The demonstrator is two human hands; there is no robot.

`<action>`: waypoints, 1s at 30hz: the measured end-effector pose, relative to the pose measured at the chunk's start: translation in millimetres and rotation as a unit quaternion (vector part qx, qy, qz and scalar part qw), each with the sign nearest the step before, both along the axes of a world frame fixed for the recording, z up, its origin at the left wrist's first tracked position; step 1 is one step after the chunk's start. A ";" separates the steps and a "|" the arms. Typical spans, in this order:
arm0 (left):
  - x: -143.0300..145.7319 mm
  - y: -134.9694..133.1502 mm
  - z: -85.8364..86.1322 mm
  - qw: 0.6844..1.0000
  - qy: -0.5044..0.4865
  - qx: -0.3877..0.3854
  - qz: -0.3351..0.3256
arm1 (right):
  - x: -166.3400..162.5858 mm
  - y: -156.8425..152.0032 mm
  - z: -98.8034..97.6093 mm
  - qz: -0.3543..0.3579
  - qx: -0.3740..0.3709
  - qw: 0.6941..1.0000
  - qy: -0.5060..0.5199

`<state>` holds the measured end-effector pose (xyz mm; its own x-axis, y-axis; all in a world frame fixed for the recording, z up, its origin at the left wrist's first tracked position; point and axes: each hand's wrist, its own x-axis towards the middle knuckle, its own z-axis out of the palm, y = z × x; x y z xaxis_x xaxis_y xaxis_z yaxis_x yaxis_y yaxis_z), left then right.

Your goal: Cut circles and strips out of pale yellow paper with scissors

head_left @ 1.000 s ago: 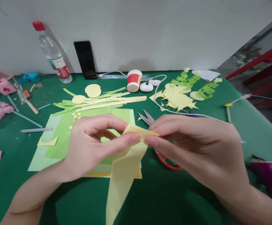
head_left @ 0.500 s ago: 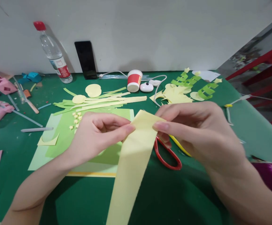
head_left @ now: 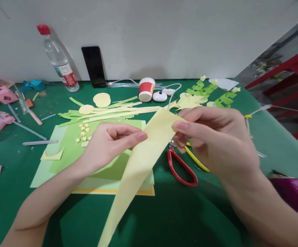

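Observation:
A long pale-yellow paper strip [head_left: 141, 156] is stretched between my hands, its lower end hanging toward the front edge of the view. My left hand [head_left: 110, 144] pinches its left edge between thumb and fingers. At the upper right corner, my right hand [head_left: 215, 140] pinches the strip with thumb on top; the other fingers curl behind. Scissors with one red handle [head_left: 182, 169] and one yellow handle lie on the table below my right hand, partly hidden by it. Left of the strip, small folded paper stars [head_left: 83, 133] rest on stacked green paper sheets [head_left: 66, 151].
Green and yellow paper strips [head_left: 123, 111] lie behind the stack. A paper cup [head_left: 146, 90], a white earphone case [head_left: 159, 96], a phone [head_left: 94, 67] and a water bottle [head_left: 62, 65] stand along the wall. Pink folded pieces [head_left: 3, 91] lie left; green paper spirals [head_left: 224, 99] lie right.
The strip's top end has moved up and right with my right hand, and its lower end has swung left. My left hand stays nearly in place. More of the scissors shows.

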<state>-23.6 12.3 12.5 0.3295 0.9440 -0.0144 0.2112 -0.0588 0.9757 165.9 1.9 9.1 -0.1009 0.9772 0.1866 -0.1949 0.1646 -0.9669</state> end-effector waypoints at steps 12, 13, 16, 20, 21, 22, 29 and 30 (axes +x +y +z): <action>-1.6 0.2 4.7 0.998 0.045 -0.022 0.026 | 8.9 4.3 10.5 0.066 -0.046 0.988 -0.130; -1.6 0.7 5.6 0.998 0.060 -0.017 0.023 | 9.6 4.2 11.4 0.059 -0.038 0.988 -0.137; -3.1 2.0 7.9 0.995 0.099 0.002 0.010 | 11.1 5.2 13.6 0.045 -0.031 0.985 -0.165; -5.3 3.0 8.8 0.990 0.139 -0.001 -0.027 | 8.4 10.5 13.3 0.083 -0.048 0.960 -0.262; -5.1 3.0 8.3 0.988 0.147 -0.005 -0.049 | 6.6 11.7 12.4 0.096 -0.048 0.952 -0.286; -4.6 2.9 7.4 0.985 0.155 -0.008 -0.075 | 4.4 12.6 11.3 0.109 -0.046 0.945 -0.306; -0.7 -1.9 0.5 0.963 0.207 -0.017 -0.174 | -6.1 8.6 6.2 0.182 -0.050 0.913 -0.362; -1.1 -2.8 -0.1 0.960 0.217 -0.015 -0.178 | -6.4 7.6 6.2 0.183 -0.053 0.909 -0.369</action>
